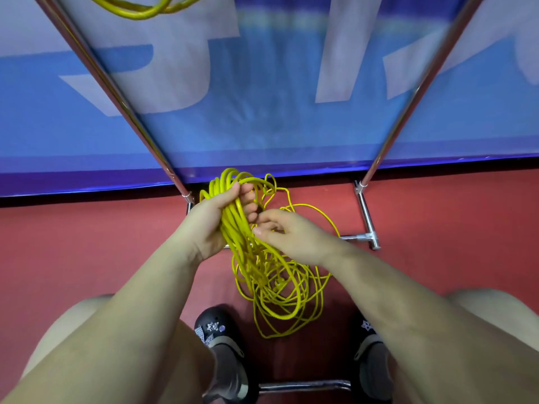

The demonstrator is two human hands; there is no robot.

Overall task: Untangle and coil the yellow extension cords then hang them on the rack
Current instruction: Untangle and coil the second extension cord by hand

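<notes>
- Cord (264, 258) hung as a yellow bundle in front of me, between my knees, its loose loops spilling down toward the red floor (87, 243) just above my shoes (221, 339).
- My left hand (215, 220) had its fingers curled round the gathered top of the bundle, thumb side toward me.
- My right hand (280, 231) was just right of it, fingertips pinching at a strand among the loops; how firmly, I could not tell.
- Rack (369, 217) stood on the far side, its chrome legs rising left and right in front of a blue banner (262, 97).
- Another cord (140, 8) already hung at the far left top.
- I judged the untangling only partly done: the lower loops crossed each other in no order.
- Risk as I saw it: pulling the pinched strand hard could tighten a crossing into a knot.
- A slack left grip could let the gathered turns slide off and fall back into the mess.
- Low loops could also snag a shoe or the rack's foot.
</notes>
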